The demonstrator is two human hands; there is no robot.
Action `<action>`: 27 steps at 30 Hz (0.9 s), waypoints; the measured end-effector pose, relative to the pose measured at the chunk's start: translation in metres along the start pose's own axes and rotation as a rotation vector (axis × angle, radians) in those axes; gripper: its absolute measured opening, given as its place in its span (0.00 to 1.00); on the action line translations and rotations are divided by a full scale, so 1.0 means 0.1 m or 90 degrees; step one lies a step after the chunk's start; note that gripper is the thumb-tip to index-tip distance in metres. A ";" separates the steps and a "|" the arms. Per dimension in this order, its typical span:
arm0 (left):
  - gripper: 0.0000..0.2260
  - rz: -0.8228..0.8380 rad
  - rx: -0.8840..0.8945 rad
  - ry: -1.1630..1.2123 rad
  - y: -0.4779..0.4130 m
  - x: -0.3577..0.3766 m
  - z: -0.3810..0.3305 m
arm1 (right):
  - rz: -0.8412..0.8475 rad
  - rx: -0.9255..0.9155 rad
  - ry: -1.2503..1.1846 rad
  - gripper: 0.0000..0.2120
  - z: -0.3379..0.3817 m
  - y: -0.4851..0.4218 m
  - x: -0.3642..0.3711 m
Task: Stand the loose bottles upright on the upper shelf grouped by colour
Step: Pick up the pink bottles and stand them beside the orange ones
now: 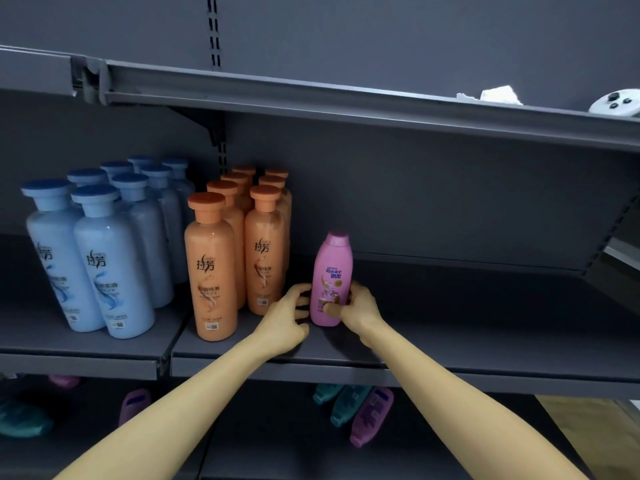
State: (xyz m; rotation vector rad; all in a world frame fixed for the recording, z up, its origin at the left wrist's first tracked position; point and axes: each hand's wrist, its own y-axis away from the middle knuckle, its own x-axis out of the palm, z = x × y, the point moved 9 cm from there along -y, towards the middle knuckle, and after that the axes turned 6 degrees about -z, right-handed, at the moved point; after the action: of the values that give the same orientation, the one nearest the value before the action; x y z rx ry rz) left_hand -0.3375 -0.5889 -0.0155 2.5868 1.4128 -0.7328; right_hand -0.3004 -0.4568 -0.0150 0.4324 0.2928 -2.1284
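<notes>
A pink bottle (331,271) stands upright on the grey upper shelf (450,344), just right of the orange bottles (239,258). My right hand (358,310) grips its lower part, thumb across the front. My left hand (287,318) is at the bottle's left side with curled fingers; whether they touch it I cannot tell. Several blue bottles (100,258) stand grouped at the left. On the lower shelf lie loose bottles: teal ones (341,401), a purple one (372,415), another purple one (134,405) and a teal one (24,420).
The shelf above (346,102) overhangs close to the bottle tops and carries crumpled white paper (491,94) and a white controller (616,103). The right part of the upper shelf is bare grey metal up to the side bracket (609,237).
</notes>
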 end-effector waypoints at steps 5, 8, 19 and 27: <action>0.32 -0.008 0.002 0.004 0.00 0.01 0.04 | 0.012 -0.005 0.007 0.23 -0.01 -0.05 0.03; 0.32 -0.012 0.007 0.001 0.00 0.02 0.06 | 0.019 -0.021 0.020 0.23 -0.02 -0.06 0.03; 0.36 -0.012 0.026 0.003 0.03 0.10 0.08 | 0.022 -0.067 0.069 0.26 -0.07 -0.02 0.06; 0.42 0.007 0.039 -0.058 0.02 0.16 0.13 | 0.024 -0.063 0.067 0.27 -0.06 -0.05 0.07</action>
State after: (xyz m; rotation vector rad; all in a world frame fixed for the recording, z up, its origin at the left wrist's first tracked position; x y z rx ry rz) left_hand -0.3337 -0.5823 -0.0347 2.5682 1.3698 -0.8946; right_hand -0.3076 -0.4570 -0.0237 0.4895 0.4452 -2.0476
